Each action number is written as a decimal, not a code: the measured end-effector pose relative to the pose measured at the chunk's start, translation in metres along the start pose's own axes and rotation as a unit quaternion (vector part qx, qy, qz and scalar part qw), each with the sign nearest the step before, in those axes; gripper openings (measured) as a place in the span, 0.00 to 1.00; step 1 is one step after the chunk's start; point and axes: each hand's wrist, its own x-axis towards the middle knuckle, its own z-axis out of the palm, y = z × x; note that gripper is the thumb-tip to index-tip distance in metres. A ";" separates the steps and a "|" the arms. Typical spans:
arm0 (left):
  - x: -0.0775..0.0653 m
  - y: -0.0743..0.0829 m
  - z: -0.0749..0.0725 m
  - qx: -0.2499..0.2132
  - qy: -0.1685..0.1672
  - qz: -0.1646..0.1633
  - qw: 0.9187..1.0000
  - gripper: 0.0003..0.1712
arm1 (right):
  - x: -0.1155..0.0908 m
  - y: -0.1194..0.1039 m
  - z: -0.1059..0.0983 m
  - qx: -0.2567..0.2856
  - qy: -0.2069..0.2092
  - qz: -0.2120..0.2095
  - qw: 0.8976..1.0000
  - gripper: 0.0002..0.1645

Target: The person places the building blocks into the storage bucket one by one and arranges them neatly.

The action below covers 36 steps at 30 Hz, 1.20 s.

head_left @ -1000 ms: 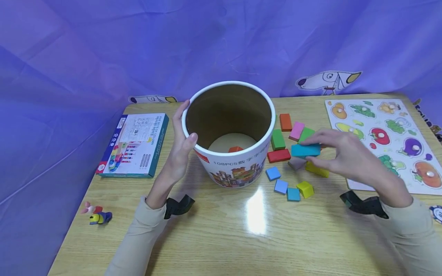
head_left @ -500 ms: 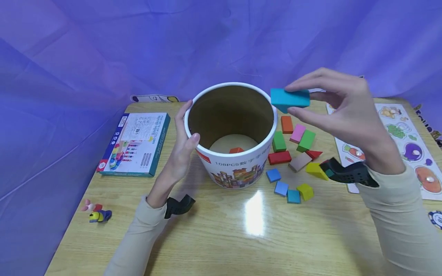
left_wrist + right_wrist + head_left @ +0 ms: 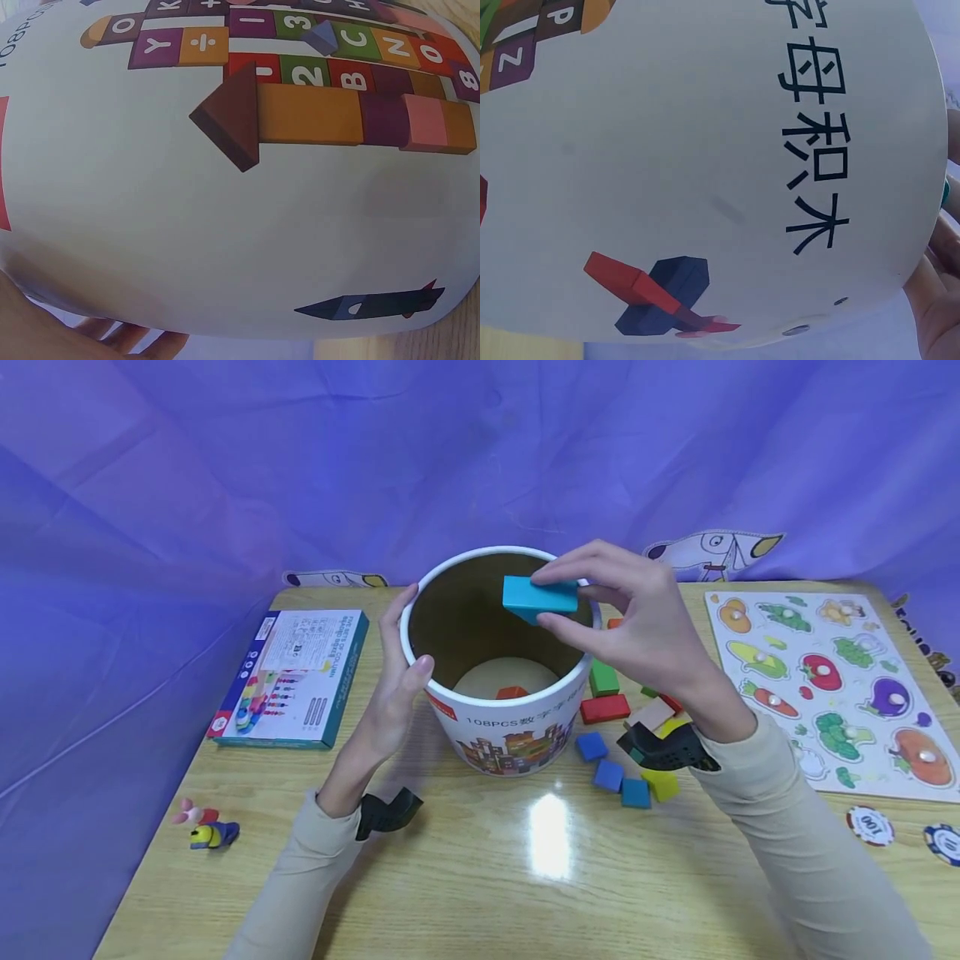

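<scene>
In the head view, a large white toy-block bucket (image 3: pixel 525 727) with a printed side stands mid-table, its mouth facing up. My left hand (image 3: pixel 386 714) holds its left side, thumb at the front of the rim and fingers farther back. In the left wrist view, fingers (image 3: pixel 127 337) lie along the printed wall. A bright blue block (image 3: pixel 540 597) is pinched between the thumb and fingers of my right hand (image 3: pixel 637 610), over the bucket's opening. An orange-red block (image 3: pixel 512 692) lies on the bucket's floor. The right wrist view is mostly filled by the bucket's wall.
Several coloured blocks, among them a red block (image 3: pixel 604 708) and a yellow block (image 3: pixel 660 785), lie right of the bucket. Farther right is a vegetable puzzle board (image 3: pixel 832 685) with poker chips (image 3: pixel 870 825) before it. A flat toy box (image 3: pixel 292 677) and small figurines (image 3: pixel 213 835) lie left.
My right hand has lifted the blue block from the pile on the right and carried it left over the bucket's mouth. My left hand has stayed on the bucket.
</scene>
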 end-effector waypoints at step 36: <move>0.000 -0.002 0.000 -0.002 -0.002 0.014 1.000 0.54 | -0.034 0.005 -0.051 0.061 0.027 -0.010 0.998 0.21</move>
